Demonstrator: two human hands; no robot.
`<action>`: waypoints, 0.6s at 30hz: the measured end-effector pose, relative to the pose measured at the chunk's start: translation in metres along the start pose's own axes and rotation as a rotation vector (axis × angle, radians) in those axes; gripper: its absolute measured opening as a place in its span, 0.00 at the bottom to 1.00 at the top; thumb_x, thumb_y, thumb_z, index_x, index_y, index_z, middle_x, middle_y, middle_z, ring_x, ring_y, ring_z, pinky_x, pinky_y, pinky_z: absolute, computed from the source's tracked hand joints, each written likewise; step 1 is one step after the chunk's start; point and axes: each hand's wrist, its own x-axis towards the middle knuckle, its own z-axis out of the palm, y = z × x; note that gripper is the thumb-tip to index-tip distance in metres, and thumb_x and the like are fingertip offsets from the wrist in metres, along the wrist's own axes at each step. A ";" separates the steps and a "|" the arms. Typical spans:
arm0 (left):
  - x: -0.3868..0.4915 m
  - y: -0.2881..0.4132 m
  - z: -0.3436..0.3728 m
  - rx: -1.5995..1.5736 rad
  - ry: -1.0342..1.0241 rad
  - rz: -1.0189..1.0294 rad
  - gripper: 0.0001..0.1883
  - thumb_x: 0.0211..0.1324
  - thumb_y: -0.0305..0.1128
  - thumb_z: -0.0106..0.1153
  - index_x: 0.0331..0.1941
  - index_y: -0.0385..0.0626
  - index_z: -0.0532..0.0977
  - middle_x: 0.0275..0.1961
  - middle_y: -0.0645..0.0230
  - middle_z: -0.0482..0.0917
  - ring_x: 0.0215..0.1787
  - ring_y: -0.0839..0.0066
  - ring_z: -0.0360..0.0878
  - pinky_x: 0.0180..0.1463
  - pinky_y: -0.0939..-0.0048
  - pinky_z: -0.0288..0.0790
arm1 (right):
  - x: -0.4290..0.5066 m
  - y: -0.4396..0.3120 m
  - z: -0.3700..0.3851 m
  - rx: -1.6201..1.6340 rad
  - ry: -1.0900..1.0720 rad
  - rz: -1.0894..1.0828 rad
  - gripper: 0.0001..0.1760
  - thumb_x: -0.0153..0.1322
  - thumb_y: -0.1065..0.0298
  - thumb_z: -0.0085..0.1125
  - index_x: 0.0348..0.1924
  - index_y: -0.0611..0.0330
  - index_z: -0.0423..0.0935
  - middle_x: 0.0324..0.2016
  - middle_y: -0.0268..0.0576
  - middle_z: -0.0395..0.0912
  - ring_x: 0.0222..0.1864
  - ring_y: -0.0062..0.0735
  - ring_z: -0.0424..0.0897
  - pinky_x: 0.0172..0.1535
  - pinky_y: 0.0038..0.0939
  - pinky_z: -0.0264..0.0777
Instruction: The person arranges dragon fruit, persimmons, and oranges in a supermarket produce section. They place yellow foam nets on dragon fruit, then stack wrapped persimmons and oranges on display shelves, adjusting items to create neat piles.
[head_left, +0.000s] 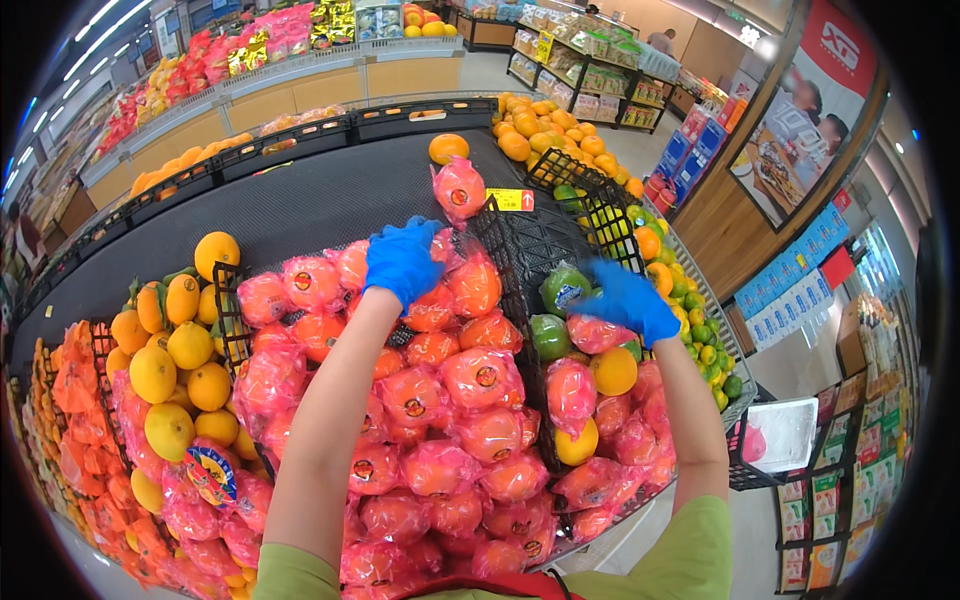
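My left hand (405, 262), in a blue glove, lies over the top of a pile of oranges in pink plastic wrap (412, 397); its fingertips are hidden beside a wrapped fruit, so its grip is unclear. Blurred and also gloved in blue, my right hand (626, 298) is above the neighbouring section, by a pink-wrapped fruit (596, 334) and a green fruit in clear wrap (565, 290). Whether it touches either cannot be told. Past my left hand, a single pink-wrapped orange (459, 189) rests on the black shelf beside an unwrapped orange (448, 148).
Black plastic grid dividers (502, 262) separate the sections. Loose yellow-orange fruit (187, 352) is heaped on the left, green and yellow citrus (697, 330) on the right. A yellow price tag (510, 199) stands behind. At the right hangs a black crate (757, 472) with a white foam box (784, 431).
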 end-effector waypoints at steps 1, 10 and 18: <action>0.000 0.000 0.001 0.002 -0.002 -0.004 0.30 0.61 0.48 0.65 0.68 0.62 0.75 0.68 0.67 0.77 0.62 0.49 0.79 0.69 0.46 0.69 | 0.012 -0.009 -0.006 0.038 0.112 -0.075 0.41 0.65 0.43 0.73 0.66 0.54 0.77 0.54 0.56 0.85 0.56 0.58 0.84 0.58 0.50 0.78; 0.001 0.018 0.008 0.024 0.071 0.010 0.30 0.59 0.46 0.67 0.67 0.63 0.76 0.65 0.65 0.79 0.59 0.46 0.82 0.67 0.47 0.72 | 0.215 -0.108 0.077 -0.521 0.327 -0.313 0.46 0.57 0.50 0.77 0.69 0.43 0.76 0.45 0.55 0.83 0.50 0.55 0.85 0.51 0.50 0.78; -0.006 0.009 0.007 0.072 0.060 -0.091 0.30 0.58 0.47 0.68 0.65 0.56 0.76 0.65 0.63 0.79 0.60 0.47 0.82 0.68 0.46 0.70 | 0.202 -0.156 0.058 -0.412 0.108 -0.368 0.36 0.63 0.46 0.73 0.63 0.45 0.80 0.50 0.48 0.86 0.55 0.49 0.86 0.66 0.60 0.68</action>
